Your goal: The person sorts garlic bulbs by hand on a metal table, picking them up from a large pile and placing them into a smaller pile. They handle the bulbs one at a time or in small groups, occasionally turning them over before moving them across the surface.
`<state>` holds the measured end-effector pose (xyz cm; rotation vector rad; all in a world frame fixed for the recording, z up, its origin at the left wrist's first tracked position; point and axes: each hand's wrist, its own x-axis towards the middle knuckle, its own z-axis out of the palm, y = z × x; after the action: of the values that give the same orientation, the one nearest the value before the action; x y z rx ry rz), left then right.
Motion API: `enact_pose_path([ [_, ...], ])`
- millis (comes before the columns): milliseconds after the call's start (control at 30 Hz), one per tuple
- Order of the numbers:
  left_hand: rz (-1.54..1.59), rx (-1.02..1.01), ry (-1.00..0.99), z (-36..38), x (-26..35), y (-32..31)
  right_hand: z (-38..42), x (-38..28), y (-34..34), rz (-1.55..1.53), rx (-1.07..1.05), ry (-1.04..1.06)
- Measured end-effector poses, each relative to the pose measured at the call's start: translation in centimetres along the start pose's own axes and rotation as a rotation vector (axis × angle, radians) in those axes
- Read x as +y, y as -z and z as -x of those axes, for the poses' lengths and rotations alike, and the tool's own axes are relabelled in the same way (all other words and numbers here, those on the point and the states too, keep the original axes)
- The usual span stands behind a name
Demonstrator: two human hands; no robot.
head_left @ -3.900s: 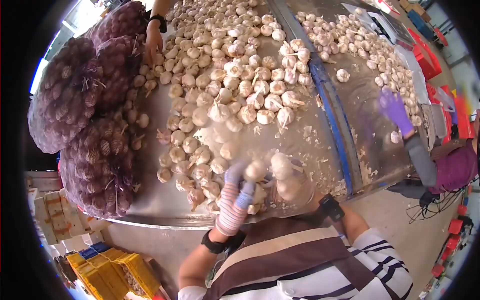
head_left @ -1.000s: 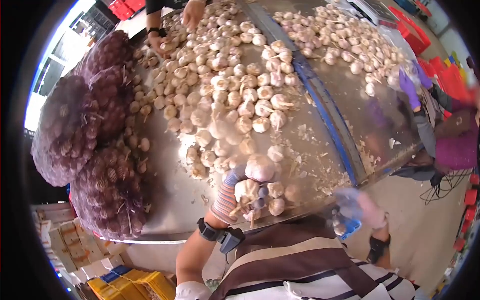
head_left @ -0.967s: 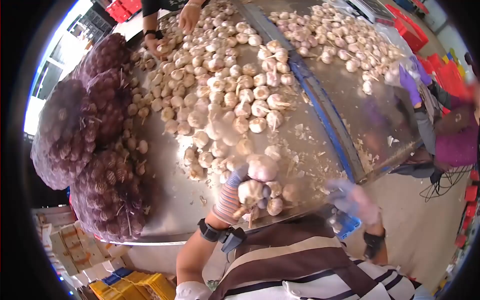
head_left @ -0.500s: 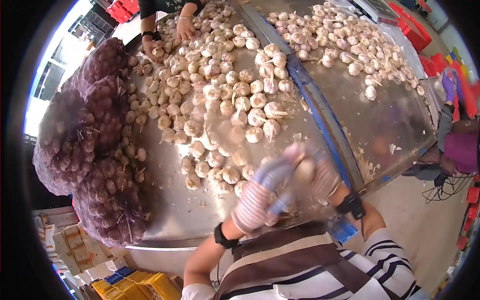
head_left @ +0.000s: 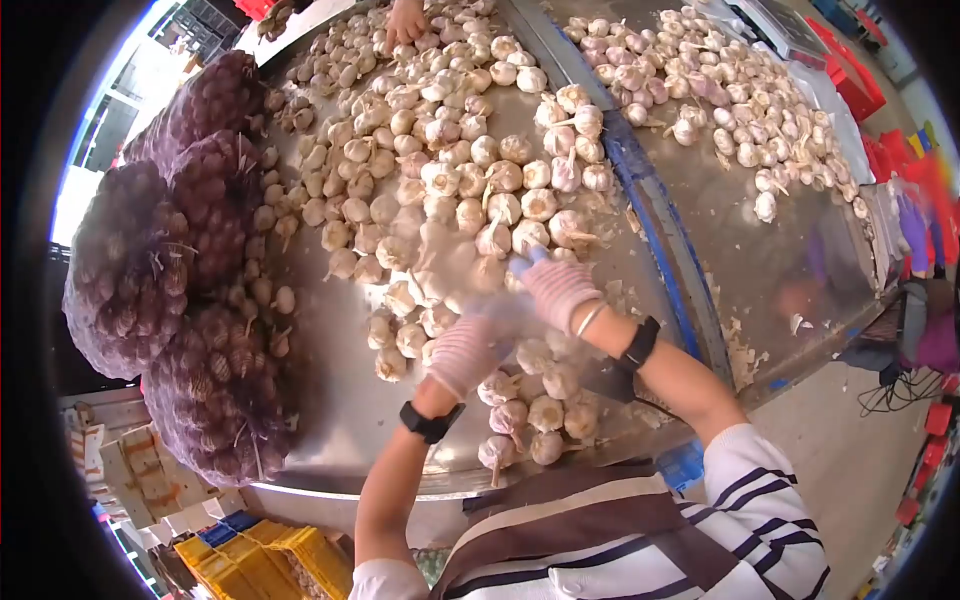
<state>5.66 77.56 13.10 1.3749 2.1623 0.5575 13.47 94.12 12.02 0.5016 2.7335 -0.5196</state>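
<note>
Loose garlic bulbs (head_left: 440,180) cover the middle of the metal table. My left hand (head_left: 468,352), in a striped pink-and-white glove, is over the near edge of the pile, its fingers smeared by motion. My right hand (head_left: 556,286), in a matching glove with blue fingertips, reaches forward to the pile. Its fingers stretch out, with the tips right at a garlic bulb (head_left: 531,236). Below my hands, close to the front edge, lies a small group of garlic bulbs (head_left: 546,413).
Purple mesh sacks of garlic (head_left: 215,395) line the left side. A blue-edged metal divider (head_left: 640,190) separates a second garlic heap (head_left: 720,90) on the right. Another person's hand (head_left: 405,22) touches the far pile. Yellow crates (head_left: 270,560) stand below left.
My hands were together over the front edge around a blurred bulb; they have moved forward and left to the pile. The nearby bulb group now shows. Only one of the far person's hands remains visible.
</note>
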Motion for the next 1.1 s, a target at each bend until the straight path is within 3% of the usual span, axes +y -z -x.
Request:
enact_pose_path([
  [67, 0.517, 0.149, 0.026, 2.3, -1.7, 0.7, -0.2, -0.3, 0.3, 0.028, -0.043, 0.013],
  [133, 0.902, 0.069, 0.33, 4.2, -0.8, 4.4, -0.5, 0.0, 0.0, 0.059, -0.081, 0.022],
  [200, 0.843, 0.119, 0.292, 6.2, -3.8, 4.0, -0.2, 2.0, -0.8, -0.332, -0.093, 0.137],
  [233, 0.783, 0.174, 0.252, 6.8, -4.3, 3.9, 1.1, 2.8, -0.7, -0.751, -0.048, 0.202],
  [267, 0.785, 0.179, 0.253, 7.4, -4.3, 3.6, 2.4, 3.6, -0.3, -0.747, -0.05, 0.206],
  [333, 0.256, 0.208, 0.195, 8.2, -2.5, 3.1, 5.0, 4.0, 1.4, -1.766, -0.208, -0.075],
  [367, 0.065, 0.259, 0.125, 8.2, -3.2, 1.4, 5.3, 3.8, 1.3, -1.762, -0.209, -0.075],
  [400, 0.009, 0.284, 0.134, 8.0, -2.5, 0.6, 5.6, 3.7, 1.1, -1.527, -0.206, -0.017],
  [500, -0.2, 0.105, 0.202, 6.3, -0.9, -0.1, 6.6, 3.7, 0.5, -0.821, -0.181, 0.132],
  [567, -0.419, -0.162, 0.19, 4.8, -1.2, -0.7, 7.2, 3.5, -0.1, -0.345, -0.161, 0.218],
  [667, -0.55, -0.309, 0.136, 2.8, -2.2, -1.6, 7.8, 0.2, -1.5, 0.089, -0.113, 0.151],
  [733, -0.461, -0.303, 0.127, 2.5, -0.7, 0.1, 7.4, 0.6, -2.9, 0.097, -0.112, 0.177],
  [800, -0.193, -0.043, 0.085, 3.1, 0.3, 1.3, 7.1, 1.4, -3.3, 0.098, -0.108, 0.2],
  [833, -0.017, 0.189, -0.032, 3.8, 0.3, 0.8, 7.2, 2.6, -3.1, -0.21, -0.088, 0.197],
  [867, -0.02, 0.191, -0.036, 4.2, 0.4, 0.6, 7.4, 3.8, -2.9, -0.514, -0.068, 0.196],
  [900, 0.24, 0.218, 0.028, 4.8, 0.9, 0.5, 7.7, 4.4, -4.4, -0.941, -0.072, 0.133],
  [933, 0.503, 0.238, 0.096, 5.0, 2.3, 1.0, 8.7, 4.0, -5.1, -0.943, -0.078, 0.128],
  [1000, 0.66, 0.266, 0.074, 5.3, 5.6, 0.9, 10.6, 3.1, -6.3, -1.859, -0.145, 0.261],
  [1033, 0.854, 0.29, 0.101, 5.0, 6.8, 0.3, 11.8, 0.2, -2.7, -2.548, -0.465, 0.339],
  [1067, 1.048, 0.315, 0.13, 4.9, 7.7, 0.0, 12.0, -0.4, -3.6, -2.545, -0.47, 0.337],
  [1100, 0.703, 0.405, -0.039, 4.5, 8.5, 0.1, 12.2, -0.8, -5.4, -2.716, -0.416, 0.252],
])
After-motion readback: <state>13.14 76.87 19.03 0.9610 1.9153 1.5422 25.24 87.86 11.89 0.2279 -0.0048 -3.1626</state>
